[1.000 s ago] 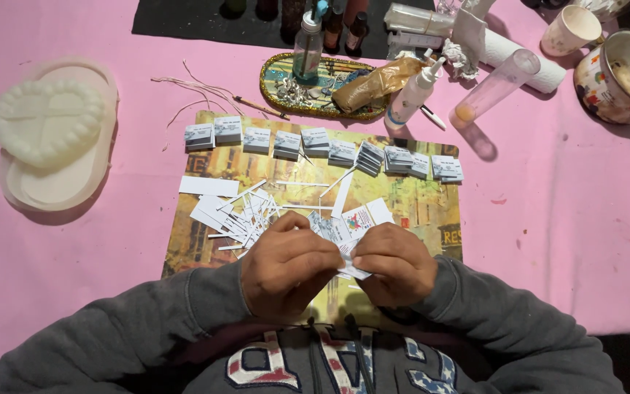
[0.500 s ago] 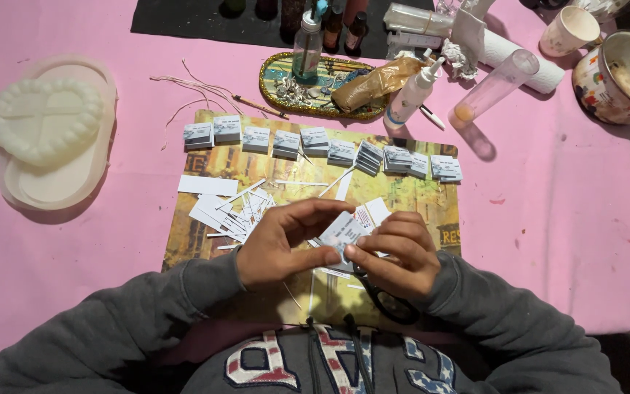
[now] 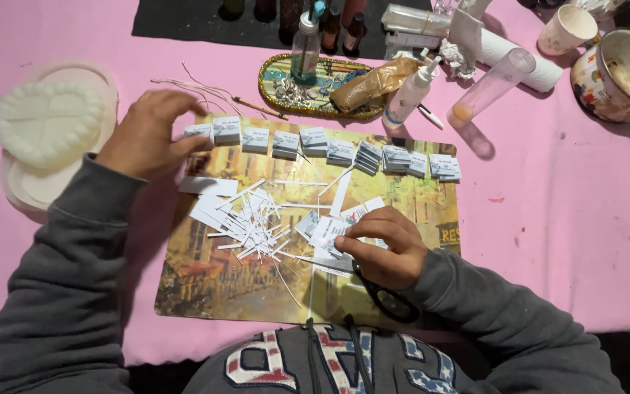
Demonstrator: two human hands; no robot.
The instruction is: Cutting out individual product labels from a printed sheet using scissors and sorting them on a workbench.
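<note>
Left grip (image 3: 147,135) touches leftmost label stack (image 3: 200,132); right grip (image 3: 384,246) pinches labels (image 3: 327,235).

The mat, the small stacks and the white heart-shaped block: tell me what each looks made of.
Mat: probably laminated card or plastic, glossy printed picture, lies flat. Small stacks: paper, thin white printed slips with cut strips nearby. White heart-shaped block: matte, maybe wax, plaster or soap.

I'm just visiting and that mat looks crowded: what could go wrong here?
The left hand reaches to the leftmost stack in the row of small card stacks; a nudge could topple or mix neighbours. Its sleeve lies close to the loose paper strips and might sweep them about. The right hand holds cards, with black scissors half hidden beneath: a possible nick.
</note>
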